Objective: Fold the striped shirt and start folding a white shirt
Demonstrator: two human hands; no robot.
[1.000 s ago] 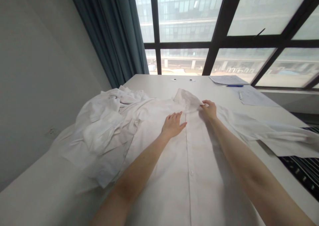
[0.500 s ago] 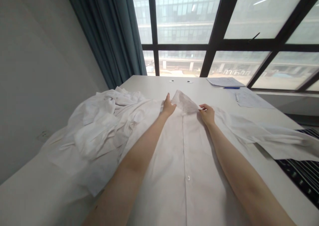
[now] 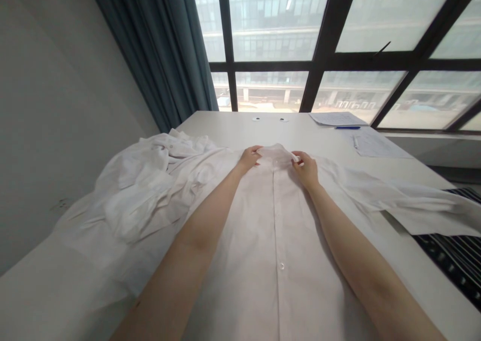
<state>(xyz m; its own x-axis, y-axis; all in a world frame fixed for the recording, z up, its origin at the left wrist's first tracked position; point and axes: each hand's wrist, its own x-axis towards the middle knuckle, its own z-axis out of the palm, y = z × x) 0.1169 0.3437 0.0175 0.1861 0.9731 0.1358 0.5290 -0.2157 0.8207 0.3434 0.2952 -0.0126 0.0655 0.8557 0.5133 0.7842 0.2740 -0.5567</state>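
A white button-up shirt (image 3: pixel 255 231) lies front side up across the table, its button placket running down the middle toward me. At its far end, my left hand (image 3: pixel 250 159) pinches the left side of the shirt's collar (image 3: pixel 276 151). The collar's right side is between the thumb and fingers of my right hand (image 3: pixel 305 169). Between the two hands the collar stands slightly raised. One sleeve (image 3: pixel 406 201) stretches out to the right, past the table's edge.
Crumpled white garments (image 3: pixel 139 181) are heaped on the left of the white table (image 3: pixel 233 130). Papers (image 3: pixel 383 143) and a blue pen (image 3: pixel 347 127) lie at the far right. Black striped fabric (image 3: pixel 451 261) is at the right edge. A curtain (image 3: pixel 158 45) and windows stand behind.
My left hand has gone from fingers apart beside the collar to gripping its left side. The peaked collar has been lowered and flattened. My right hand keeps its hold.
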